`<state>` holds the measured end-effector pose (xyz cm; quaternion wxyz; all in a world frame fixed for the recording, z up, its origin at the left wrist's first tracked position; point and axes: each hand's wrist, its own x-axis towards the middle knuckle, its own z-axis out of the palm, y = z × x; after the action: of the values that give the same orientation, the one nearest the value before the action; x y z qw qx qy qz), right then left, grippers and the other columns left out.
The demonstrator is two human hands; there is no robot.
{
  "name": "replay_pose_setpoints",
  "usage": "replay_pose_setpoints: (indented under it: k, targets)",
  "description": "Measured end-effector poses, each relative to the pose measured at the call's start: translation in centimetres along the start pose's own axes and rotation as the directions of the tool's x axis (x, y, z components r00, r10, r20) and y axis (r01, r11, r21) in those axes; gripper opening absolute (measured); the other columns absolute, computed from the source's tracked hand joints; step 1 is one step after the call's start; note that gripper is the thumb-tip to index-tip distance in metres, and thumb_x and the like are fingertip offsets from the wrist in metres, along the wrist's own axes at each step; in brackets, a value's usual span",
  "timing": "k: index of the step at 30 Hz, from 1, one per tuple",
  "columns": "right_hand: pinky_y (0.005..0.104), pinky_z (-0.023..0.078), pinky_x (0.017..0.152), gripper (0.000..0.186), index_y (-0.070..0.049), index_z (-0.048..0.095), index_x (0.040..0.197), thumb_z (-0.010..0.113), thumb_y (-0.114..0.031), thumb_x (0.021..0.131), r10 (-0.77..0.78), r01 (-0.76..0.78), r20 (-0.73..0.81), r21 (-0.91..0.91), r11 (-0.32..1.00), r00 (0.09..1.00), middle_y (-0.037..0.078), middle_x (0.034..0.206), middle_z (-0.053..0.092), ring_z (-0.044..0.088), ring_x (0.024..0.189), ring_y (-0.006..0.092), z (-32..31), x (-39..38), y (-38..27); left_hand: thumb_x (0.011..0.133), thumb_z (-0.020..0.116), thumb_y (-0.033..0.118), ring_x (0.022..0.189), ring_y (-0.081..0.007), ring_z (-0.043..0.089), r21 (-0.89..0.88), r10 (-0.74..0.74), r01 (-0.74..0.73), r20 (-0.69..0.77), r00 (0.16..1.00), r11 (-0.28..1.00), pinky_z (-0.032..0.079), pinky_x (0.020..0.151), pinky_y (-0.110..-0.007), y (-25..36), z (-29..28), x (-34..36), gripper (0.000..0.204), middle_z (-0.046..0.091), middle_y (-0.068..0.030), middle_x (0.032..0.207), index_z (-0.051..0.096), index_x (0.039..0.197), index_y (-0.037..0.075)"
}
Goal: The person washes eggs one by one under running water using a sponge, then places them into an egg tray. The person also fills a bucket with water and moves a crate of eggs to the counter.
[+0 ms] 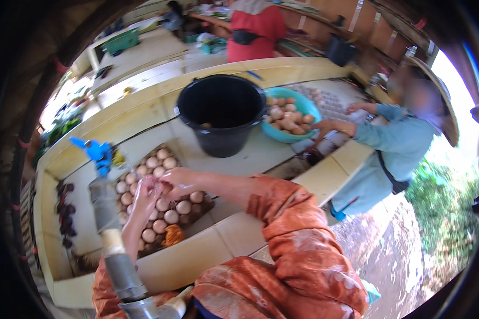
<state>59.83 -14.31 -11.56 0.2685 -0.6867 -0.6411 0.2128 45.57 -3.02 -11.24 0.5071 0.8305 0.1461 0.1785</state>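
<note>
Both my hands meet above a tray of brown eggs, with the fingers bent in. Glossy and wet-looking, my left hand reaches up from the lower left, its fingertips pressed together. My right hand comes across from the right and curls down beside the left one. A brownish rounded patch shows under the right fingers, but whether they hold an egg is hard to make out. A crumpled orange sponge or cloth lies at the tray's near edge. Just left of the tray stands a pipe with a blue tap.
A large black bucket stands behind the tray. Beside it, a co-worker's hand reaches to a turquoise basin of eggs. Empty-looking egg trays lie beyond. A raised tiled rim surrounds the counter. Dark clumps lie far left.
</note>
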Motion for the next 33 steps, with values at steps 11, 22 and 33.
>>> replay_pose_setpoints:
  k: [11,22,33]
  targets:
    - [0.0409,0.048,0.069,0.061,0.002,0.054,0.089,0.079,-0.04,0.052,0.028,0.014,-0.297,0.141,0.99,0.955,0.02,0.08,0.062,0.061,0.078,0.035,0.8,-0.3,-0.8,0.082,0.065,0.022,0.087,-0.0118,0.054,-0.614,-0.357,0.366,0.143,0.923,0.7,0.041,0.079,-0.032,-2.0,-0.5,-0.1,0.028,0.059,-0.0009,0.092,0.057,0.105,0.006]
    - [0.0325,0.046,0.075,0.055,-0.001,0.056,0.105,0.074,-0.028,0.061,-0.006,-0.017,0.081,0.275,0.961,0.997,0.012,0.09,0.063,0.06,0.084,0.0213,-6.1,-7.9,-0.8,0.082,0.06,0.004,0.087,-0.0107,0.055,-0.021,-0.107,0.119,0.305,0.946,0.993,0.045,0.075,-0.026,1.0,0.6,-0.9,0.015,0.062,-0.0059,0.094,0.064,0.095,0.0]
    - [0.0235,0.049,0.067,0.043,-0.001,0.052,0.113,0.069,-0.021,0.079,0.626,-0.472,-0.563,0.413,0.779,0.539,0.003,0.093,0.059,0.057,0.08,0.01,-21.6,-38.1,5.0,0.078,0.064,0.007,0.081,-0.0167,0.059,0.383,-0.162,-0.076,0.551,0.819,0.921,0.048,0.073,-0.029,1.1,-1.6,-0.5,0.033,0.063,-0.0106,0.09,0.06,0.11,0.006]
